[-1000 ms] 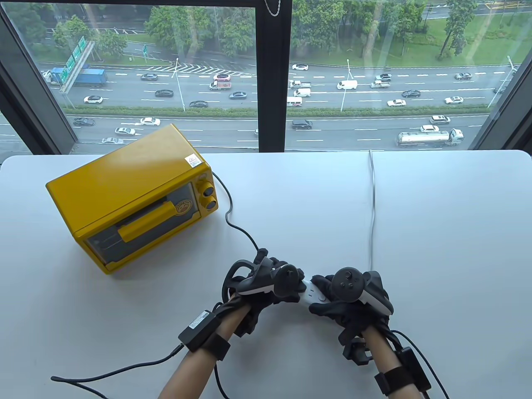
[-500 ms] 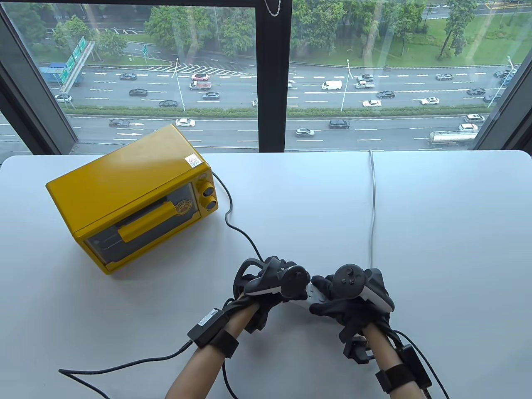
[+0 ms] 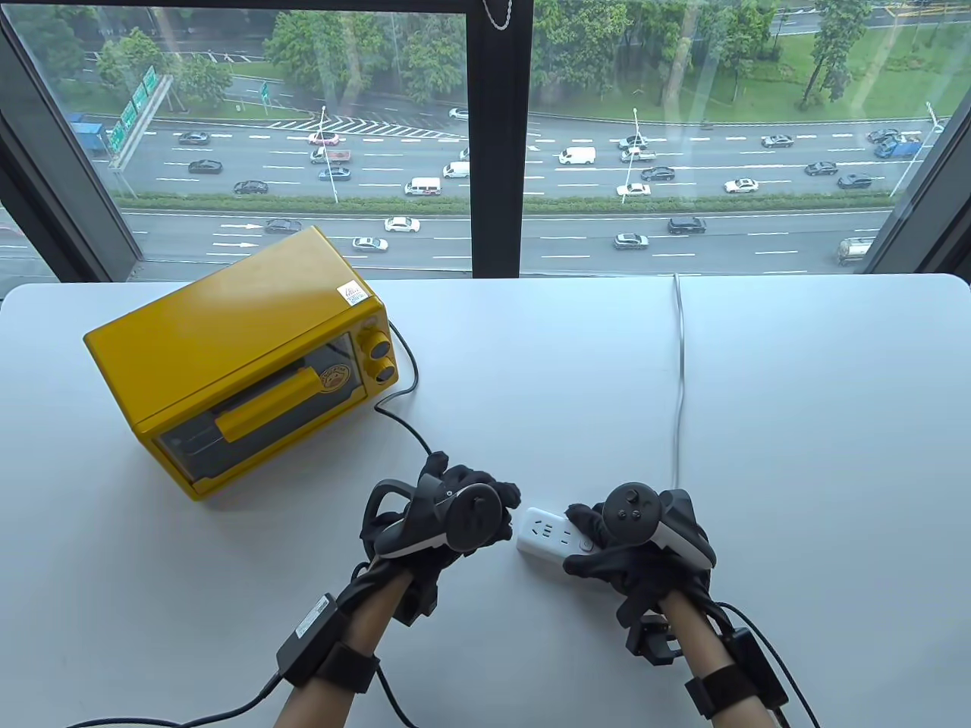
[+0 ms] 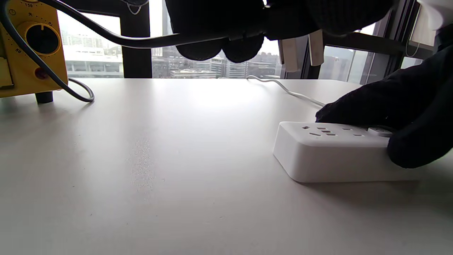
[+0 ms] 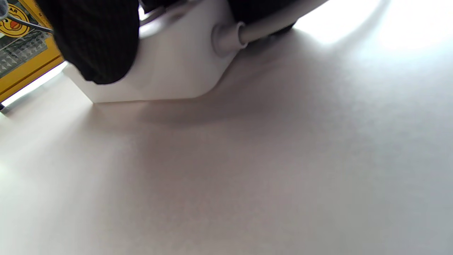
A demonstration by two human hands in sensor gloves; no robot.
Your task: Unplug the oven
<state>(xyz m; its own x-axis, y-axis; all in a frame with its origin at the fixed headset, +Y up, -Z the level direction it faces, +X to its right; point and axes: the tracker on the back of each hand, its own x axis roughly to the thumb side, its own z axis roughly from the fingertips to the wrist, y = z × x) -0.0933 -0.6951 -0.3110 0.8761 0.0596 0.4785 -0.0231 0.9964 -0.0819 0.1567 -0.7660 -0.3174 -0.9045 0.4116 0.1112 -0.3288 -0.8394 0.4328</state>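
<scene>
The yellow oven (image 3: 243, 356) stands at the table's left; its black cord (image 3: 406, 413) runs to my left hand (image 3: 463, 504). My left hand grips the oven's plug, whose metal prongs (image 4: 300, 49) hang free in the air, out of the white power strip (image 3: 550, 535). The strip's sockets (image 4: 322, 131) show empty in the left wrist view. My right hand (image 3: 607, 542) holds the strip's right end down on the table, and also shows in the right wrist view (image 5: 95, 39). The strip body (image 5: 170, 67) fills the top of that view.
The strip's white cable (image 3: 680, 364) runs to the table's far edge by the window. The oven's cord loops on the table beside the oven's foot (image 4: 76, 90). A black glove cable (image 3: 190, 717) trails off the front left edge.
My left hand has pulled left and away from the power strip with the plug in it. The strip's sockets are now uncovered. The oven cord has slackened toward the oven. My right hand stays put.
</scene>
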